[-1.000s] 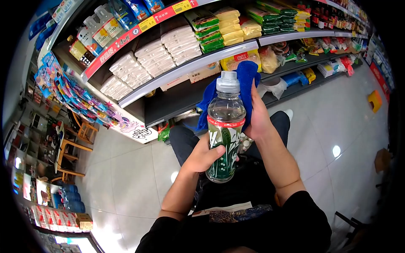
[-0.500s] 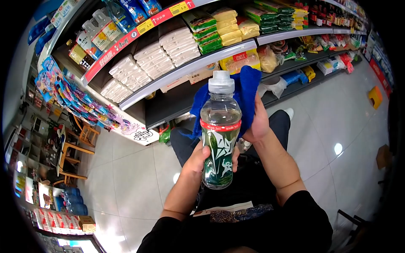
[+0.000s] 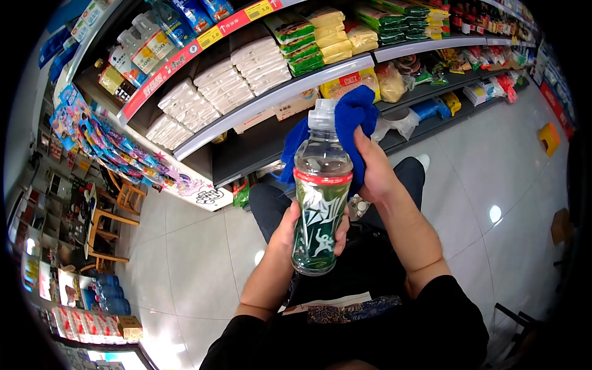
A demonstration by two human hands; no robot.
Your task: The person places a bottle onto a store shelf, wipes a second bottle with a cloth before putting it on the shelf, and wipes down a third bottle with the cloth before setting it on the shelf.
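A clear bottle [image 3: 322, 203] with a green label, a red band and a translucent cap stands nearly upright in front of my body. My left hand [image 3: 286, 229] is wrapped round its lower half, thumb on the left side and fingertips showing at the right. A blue cloth [image 3: 356, 117] hangs behind the bottle's upper part and touches the right side of its neck. My right hand [image 3: 374, 166] grips the cloth, with the thumb pressed on it near the cap. The fingers behind the cloth are hidden.
Ahead is a shelf [image 3: 271, 92] with stacked white packs [image 3: 262, 60], green and yellow packs, and bottles [image 3: 148, 43] at upper left. Hanging toys [image 3: 111, 139] cover the shelf end. A wooden chair [image 3: 102, 228] is at left, a yellow object [image 3: 547, 139] on the floor at right.
The bottle has turned in my left hand, so its label shows another side, and it has shifted slightly left. The cloth in my right hand has moved round to the cap's right side.
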